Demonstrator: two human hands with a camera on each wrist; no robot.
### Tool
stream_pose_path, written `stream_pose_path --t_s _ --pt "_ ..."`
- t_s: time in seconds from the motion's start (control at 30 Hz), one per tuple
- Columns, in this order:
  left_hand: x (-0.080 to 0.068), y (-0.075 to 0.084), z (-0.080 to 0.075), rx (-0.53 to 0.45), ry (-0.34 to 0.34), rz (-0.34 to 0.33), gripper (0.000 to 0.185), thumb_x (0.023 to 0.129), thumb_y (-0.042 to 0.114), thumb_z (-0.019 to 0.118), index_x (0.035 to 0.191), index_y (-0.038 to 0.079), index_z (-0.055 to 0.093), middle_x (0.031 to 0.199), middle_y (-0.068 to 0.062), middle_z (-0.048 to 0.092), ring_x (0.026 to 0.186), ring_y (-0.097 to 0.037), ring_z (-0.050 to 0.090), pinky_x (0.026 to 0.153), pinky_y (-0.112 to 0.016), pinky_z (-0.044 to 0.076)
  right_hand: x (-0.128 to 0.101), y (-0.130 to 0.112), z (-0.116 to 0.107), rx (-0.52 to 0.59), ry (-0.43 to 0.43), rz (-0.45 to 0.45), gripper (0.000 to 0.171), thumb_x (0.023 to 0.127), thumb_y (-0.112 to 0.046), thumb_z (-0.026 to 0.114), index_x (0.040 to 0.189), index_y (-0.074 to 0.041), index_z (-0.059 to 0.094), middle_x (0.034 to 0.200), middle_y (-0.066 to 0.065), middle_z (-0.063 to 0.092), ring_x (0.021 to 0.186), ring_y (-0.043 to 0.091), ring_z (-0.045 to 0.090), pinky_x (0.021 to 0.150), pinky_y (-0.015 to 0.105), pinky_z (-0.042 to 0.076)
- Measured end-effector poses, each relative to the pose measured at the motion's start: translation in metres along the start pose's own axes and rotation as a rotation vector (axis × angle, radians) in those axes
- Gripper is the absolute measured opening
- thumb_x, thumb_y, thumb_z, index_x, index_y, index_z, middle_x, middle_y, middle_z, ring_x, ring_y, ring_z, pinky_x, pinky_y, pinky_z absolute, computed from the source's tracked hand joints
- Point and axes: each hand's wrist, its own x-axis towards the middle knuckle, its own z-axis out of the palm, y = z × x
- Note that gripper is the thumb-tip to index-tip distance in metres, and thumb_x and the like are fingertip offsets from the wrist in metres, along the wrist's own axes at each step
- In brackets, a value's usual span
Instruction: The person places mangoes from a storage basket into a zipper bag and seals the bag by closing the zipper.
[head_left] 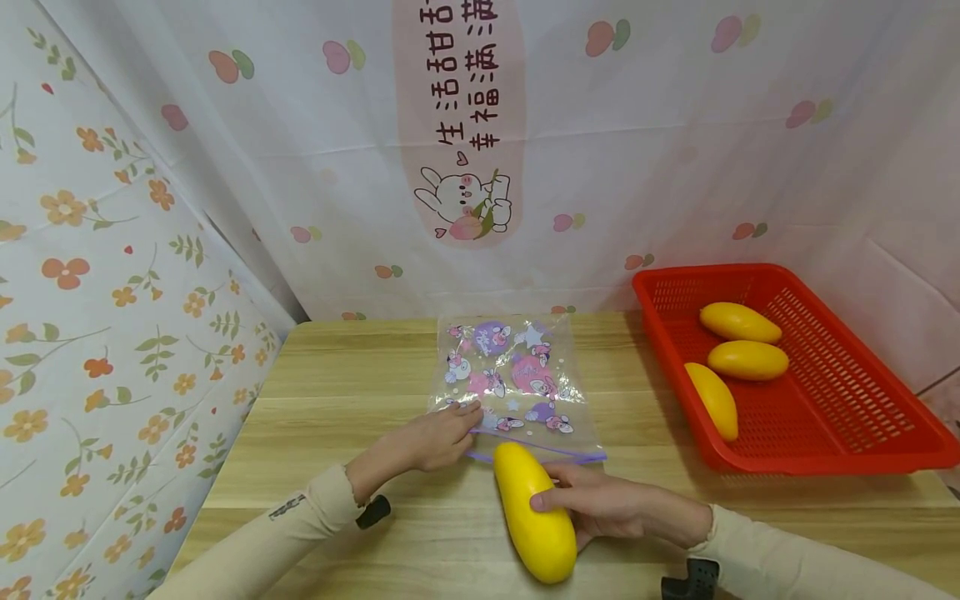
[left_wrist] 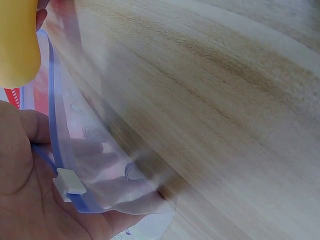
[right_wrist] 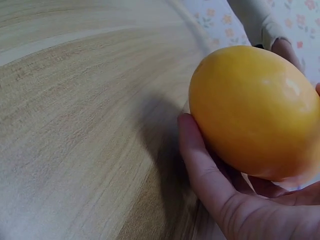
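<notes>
From where I stand, I take the zip bag (head_left: 517, 379) as the centre of a clock, with 12 o'clock far from the person. The bag lies flat on the wooden table (head_left: 337, 400), and its mouth is turned to 6 o'clock. The yellow fruit (head_left: 534, 517) is at 6 o'clock, just beside this mouth, and the right hand (head_left: 603, 504), near 5 o'clock, grasps it, with the thumb on the upper side and the other fingers partly hidden. Whether the fruit touches the plastic, I cannot tell.

The left hand (head_left: 442, 437), at 8 o'clock, holds the edge of the bag between thumb and fingers, though how firmly I cannot tell. A white slider (left_wrist: 70, 184) sits on the blue strip against this palm. The two strips stand apart near the left hand and come together toward 4 o'clock. At 3 o'clock there is a red basket (head_left: 813, 464) with three similar fruits (head_left: 748, 361) inside.

In my judgement, the step in hand is to make the bag's mouth ready for this first fruit, which is not yet inside. The next move seems to call for the left hand to raise the upper sheet wider, while the right hand points the narrow end toward 12 o'clock and slides it in, without pushing the thin plastic away
</notes>
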Motion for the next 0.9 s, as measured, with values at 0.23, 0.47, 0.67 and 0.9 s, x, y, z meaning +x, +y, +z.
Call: stream_pose_path --t_s 0.23,0.47,0.67,0.9 --pt "0.0001 -0.0005 0.0003 -0.011 0.009 -0.002 0.049 0.108 0.017 0.037 0.149 -0.008 0.043 0.157 -0.022 0.036 0.144 -0.038 0.033 0.117 -0.046 0.026 -0.0007 -0.0033 0.0011 -0.009 -0.011 0.009 0.071 0.099 -0.027 0.059 0.153 0.004 0.024 0.12 0.02 0.06 0.103 0.033 0.063 0.085 0.057 0.056" --pt "-0.0016 -0.0003 -0.0002 -0.029 0.03 0.004 0.049 0.107 0.017 0.037 0.149 -0.007 0.043 0.156 -0.023 0.038 0.144 -0.037 0.035 0.117 -0.047 0.027 -0.0014 -0.0054 0.0012 -0.017 0.0 0.012 0.074 0.098 -0.026 0.061 0.153 0.004 0.022 0.121 0.019 0.06 0.103 0.033 0.062 0.087 0.057 0.055" --pt "-0.0016 -0.0004 -0.0007 -0.029 0.037 0.018 0.048 0.107 0.016 0.038 0.149 -0.007 0.044 0.155 -0.024 0.039 0.143 -0.037 0.035 0.117 -0.047 0.028 -0.0016 -0.0051 0.001 -0.011 0.001 0.018 0.072 0.1 -0.027 0.06 0.153 0.005 0.024 0.12 0.019 0.061 0.103 0.032 0.062 0.087 0.056 0.055" --pt "-0.002 -0.0015 0.0003 -0.036 0.033 0.019 0.049 0.107 0.017 0.039 0.149 -0.007 0.043 0.155 -0.023 0.039 0.144 -0.036 0.035 0.117 -0.046 0.028 0.0019 -0.0032 0.0029 0.006 0.005 -0.007 0.065 0.103 -0.03 0.057 0.15 0.007 0.03 0.117 0.02 0.063 0.101 0.032 0.064 0.086 0.055 0.056"
